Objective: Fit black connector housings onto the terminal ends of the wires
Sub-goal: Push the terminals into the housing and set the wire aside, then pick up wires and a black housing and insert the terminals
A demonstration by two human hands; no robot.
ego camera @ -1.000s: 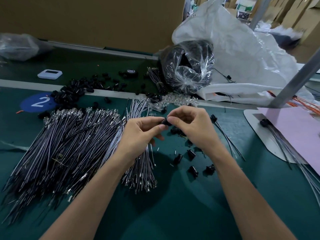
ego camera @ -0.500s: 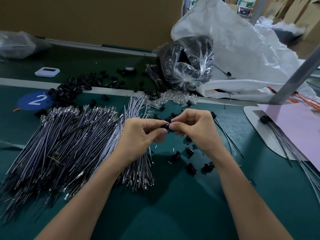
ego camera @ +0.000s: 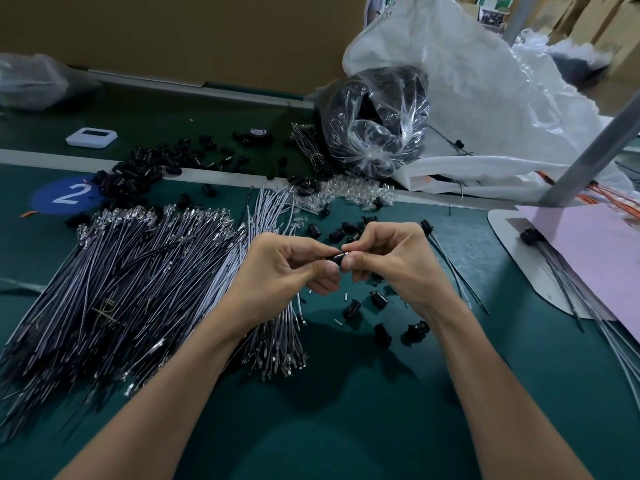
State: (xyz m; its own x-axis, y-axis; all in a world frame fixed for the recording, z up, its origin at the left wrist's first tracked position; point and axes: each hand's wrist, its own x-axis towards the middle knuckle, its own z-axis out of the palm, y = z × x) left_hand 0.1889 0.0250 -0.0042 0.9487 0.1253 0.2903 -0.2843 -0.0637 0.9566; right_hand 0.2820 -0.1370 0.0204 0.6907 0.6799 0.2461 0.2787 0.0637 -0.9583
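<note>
Above the dark green table mat (ego camera: 346, 431), the left hand (ego camera: 284, 271) and right hand (ego camera: 394, 261) met fingertip to fingertip. Both pinched one small black plastic connector housing (ego camera: 335, 260). The heap of thin grey terminal-tipped wires (ego camera: 121, 289) lay at nine o'clock from them, and loose black housings (ego camera: 382, 331) at five o'clock.

Locate the blue round label (ego camera: 67, 195) on the green work surface (ego camera: 346, 427), at your far left. It carries the white numeral "2". The display on the white device (ego camera: 91, 136) behind it is too small for you to read. You will find no other legible marking.
</note>
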